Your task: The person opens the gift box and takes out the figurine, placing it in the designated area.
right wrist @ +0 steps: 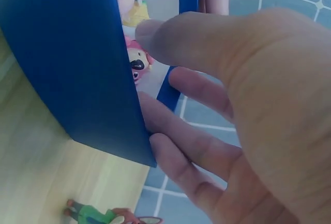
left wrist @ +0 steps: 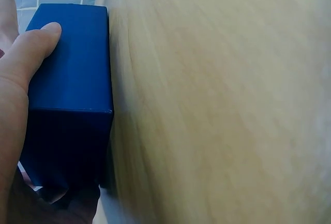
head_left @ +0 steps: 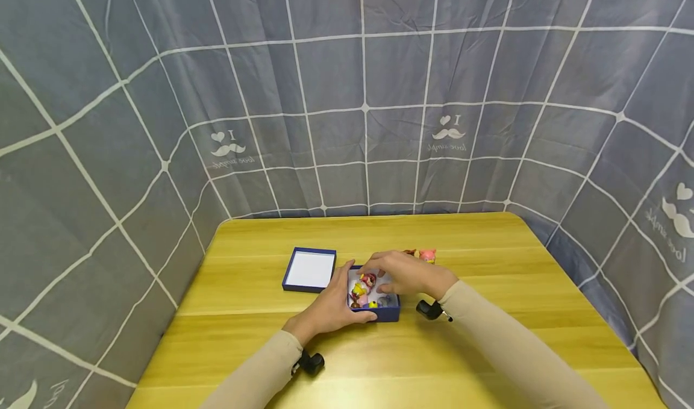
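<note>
A blue box point(head_left: 387, 314) with a white inside stands uncovered on the table, small colourful figurines lying in it. My left hand point(head_left: 332, 300) grips it at the left, its thumb along the front wall point(left wrist: 77, 63). Over the box's right part, my right hand point(head_left: 406, 274) reaches in with thumb and fingers apart. A red-and-pink figurine point(right wrist: 138, 61) lies just below that thumb in the right wrist view; I see no pinch on it. Beside it in the box is a yellow figurine point(head_left: 358, 289). Some right fingers touch the box's rim and far end.
The box's lid point(head_left: 310, 270), blue with a white inside, lies upturned to the left on the wooden table point(head_left: 260, 337). Behind the right hand stand a pink figurine point(head_left: 428, 256) and a partly hidden brown-topped one point(head_left: 409, 252). A grey checked curtain point(head_left: 336, 132) surrounds the table.
</note>
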`<state>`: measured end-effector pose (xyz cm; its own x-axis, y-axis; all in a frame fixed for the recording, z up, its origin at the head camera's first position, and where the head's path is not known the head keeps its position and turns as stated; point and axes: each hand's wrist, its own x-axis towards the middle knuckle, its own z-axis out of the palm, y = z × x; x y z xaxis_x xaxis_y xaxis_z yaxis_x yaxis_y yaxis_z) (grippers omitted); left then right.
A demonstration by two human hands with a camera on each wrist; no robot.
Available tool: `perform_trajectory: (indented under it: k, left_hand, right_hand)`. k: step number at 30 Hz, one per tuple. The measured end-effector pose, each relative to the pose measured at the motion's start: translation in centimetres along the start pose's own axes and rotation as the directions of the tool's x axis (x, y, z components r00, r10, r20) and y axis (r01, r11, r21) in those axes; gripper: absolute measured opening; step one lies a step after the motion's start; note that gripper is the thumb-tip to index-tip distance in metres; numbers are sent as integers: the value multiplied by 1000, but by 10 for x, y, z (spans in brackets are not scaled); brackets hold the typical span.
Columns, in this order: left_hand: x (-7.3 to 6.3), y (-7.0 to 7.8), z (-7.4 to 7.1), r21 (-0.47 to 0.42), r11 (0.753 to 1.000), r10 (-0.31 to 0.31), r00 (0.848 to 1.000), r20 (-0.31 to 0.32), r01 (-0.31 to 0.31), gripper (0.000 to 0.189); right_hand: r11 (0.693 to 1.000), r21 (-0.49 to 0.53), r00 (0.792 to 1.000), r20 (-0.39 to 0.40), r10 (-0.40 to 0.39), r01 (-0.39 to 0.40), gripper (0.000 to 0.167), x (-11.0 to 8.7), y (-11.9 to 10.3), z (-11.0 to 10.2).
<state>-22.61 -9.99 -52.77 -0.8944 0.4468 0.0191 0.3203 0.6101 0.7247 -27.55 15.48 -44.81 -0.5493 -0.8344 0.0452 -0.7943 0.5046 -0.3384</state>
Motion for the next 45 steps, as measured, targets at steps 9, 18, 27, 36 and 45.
perform_trajectory:
  k: [9, 18, 27, 36, 45]
  left_hand:
    - [-3, -2, 0, 5, 1000, 14, 1000, 0, -14, 140]
    - [-5, -1, -3, 11, 1000, 23, 1000, -9, -23, 139]
    - [-3, 3, -5, 12, 999, 34, 999, -11, -33, 138]
    - [-2, 1, -4, 12, 1000, 27, 1000, -7, -27, 137]
    - [-2, -1, -2, 13, 1000, 26, 1000, -4, -26, 137]
  right_hand:
    - [999, -20, 996, 82, 37, -36, 51, 14, 1, 9]
    - [999, -8, 992, 118, 43, -42, 44, 25, 0, 13]
    - [993, -107, 995, 80, 66, -57, 34, 26, -3, 10]
    - [997, -23, 992, 91, 82, -80, 33, 26, 1, 15]
    - [996, -30, 993, 78, 90, -88, 33, 22, 2, 19]
